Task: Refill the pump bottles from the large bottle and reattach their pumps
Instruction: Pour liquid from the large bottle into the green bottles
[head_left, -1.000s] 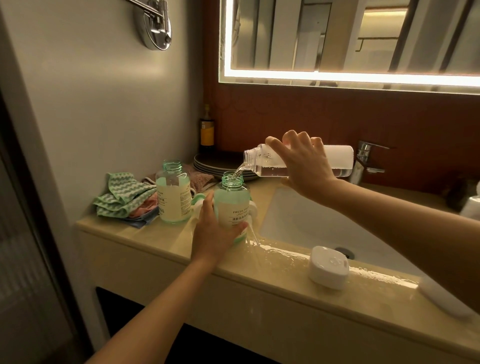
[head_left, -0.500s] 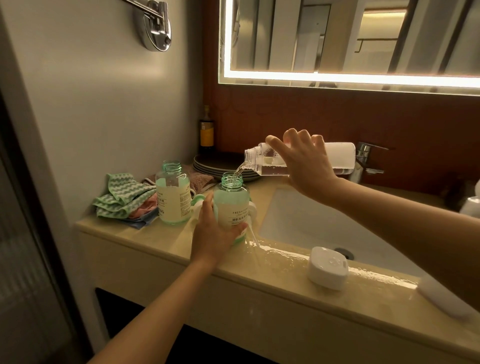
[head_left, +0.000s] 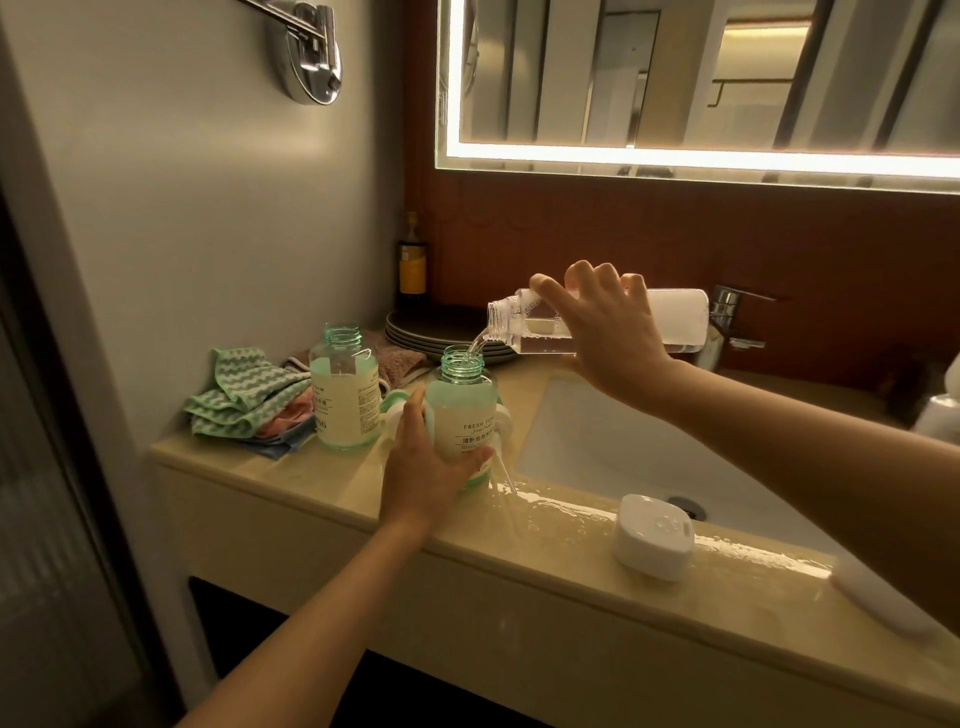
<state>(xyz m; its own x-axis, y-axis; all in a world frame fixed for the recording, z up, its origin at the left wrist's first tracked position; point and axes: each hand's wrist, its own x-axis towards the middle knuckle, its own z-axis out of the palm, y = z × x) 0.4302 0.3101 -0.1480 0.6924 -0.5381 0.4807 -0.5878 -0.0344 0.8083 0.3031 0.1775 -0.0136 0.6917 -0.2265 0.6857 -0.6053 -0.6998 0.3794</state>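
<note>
My right hand (head_left: 608, 338) grips the large clear bottle (head_left: 680, 322), held almost level over the counter. A thin stream of clear liquid runs from its open mouth into the neck of a green pump bottle (head_left: 465, 410) below. My left hand (head_left: 423, 467) is wrapped around the lower part of that bottle, which stands on the beige counter (head_left: 322, 483). A second open green pump bottle (head_left: 344, 395) stands just to its left, untouched. White and green pump parts (head_left: 390, 413) lie behind the held bottle, partly hidden by it.
Folded cloths (head_left: 244, 400) lie at the counter's left end, a stack of dark plates (head_left: 431, 327) and a dark bottle (head_left: 413, 265) behind. The white sink (head_left: 613, 441) and tap (head_left: 727, 322) are at right. A white soap box (head_left: 653, 535) sits on the wet front rim.
The pour goes on with hardly any shift. My right hand and the large bottle have stayed in nearly the same place, and my left hand keeps its hold.
</note>
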